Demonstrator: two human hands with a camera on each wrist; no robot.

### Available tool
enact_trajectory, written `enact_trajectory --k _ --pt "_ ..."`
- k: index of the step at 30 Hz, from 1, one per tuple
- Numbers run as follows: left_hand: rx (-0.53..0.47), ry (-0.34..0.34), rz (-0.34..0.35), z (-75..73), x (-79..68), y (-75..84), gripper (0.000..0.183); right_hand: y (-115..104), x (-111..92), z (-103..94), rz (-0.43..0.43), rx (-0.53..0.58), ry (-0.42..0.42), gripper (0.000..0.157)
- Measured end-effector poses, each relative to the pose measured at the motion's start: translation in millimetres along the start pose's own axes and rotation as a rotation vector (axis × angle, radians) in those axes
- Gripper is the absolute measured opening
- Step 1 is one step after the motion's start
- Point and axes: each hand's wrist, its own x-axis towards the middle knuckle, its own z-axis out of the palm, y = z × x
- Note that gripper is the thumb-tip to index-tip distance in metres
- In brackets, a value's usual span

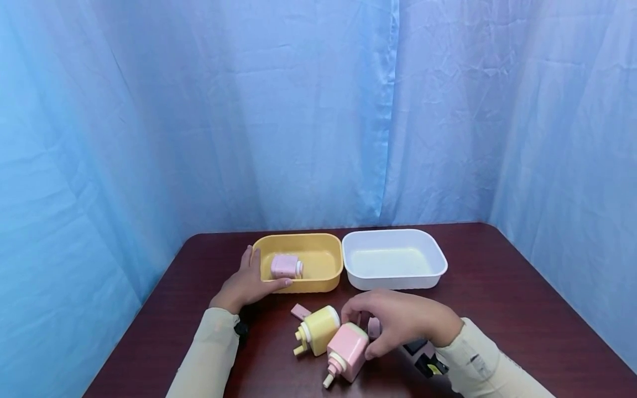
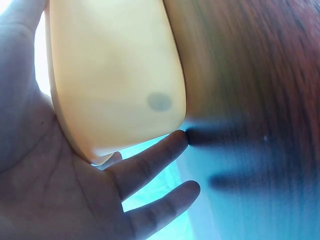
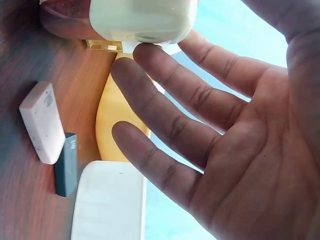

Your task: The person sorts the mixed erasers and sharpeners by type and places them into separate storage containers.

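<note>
My left hand (image 1: pixel 251 284) spans the near left corner of a yellow plastic tray (image 1: pixel 325 284), its thumb along the front rim and its fingers, nearly straight, against the left side. Inside the tray lies a pink box-shaped thing (image 1: pixel 285 266) with a white collar. With thumb and fingertips my right hand (image 1: pixel 405 318) grips a pink hand-crank pencil sharpener (image 1: pixel 348 345), tilted with its crank toward me. Beside that, a yellow crank pencil sharpener (image 1: pixel 320 329) lies on its side. In the right wrist view the fingers (image 3: pixel 165 120) reach the held sharpener's pale base.
A white tray (image 1: pixel 395 283) adjoins the yellow one on the right. A pink eraser (image 1: pixel 299 311) lies behind the yellow sharpener. A whitish block (image 3: pixel 42 122) and a dark block (image 3: pixel 66 167) lie under the right hand. Blue curtains (image 1: pixel 318 110) surround the dark wooden table (image 1: pixel 497 287).
</note>
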Motion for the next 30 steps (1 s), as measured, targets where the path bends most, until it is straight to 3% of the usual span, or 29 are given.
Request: enact_trajectory --k 10,20,30 --pt "-0.004 -0.001 0.010 0.3 -0.4 -0.2 0.137 16.0 4.6 6.0 0.020 0.210 -0.032 0.049" --pt "-0.019 0.005 0.009 -0.1 0.6 -1.2 0.138 21.3 7.4 6.8 0.014 0.261 -0.052 0.047" --pt "-0.009 -0.001 0.008 1.0 2.3 -2.1 0.139 24.5 5.7 6.9 0.007 0.237 -0.052 0.050"
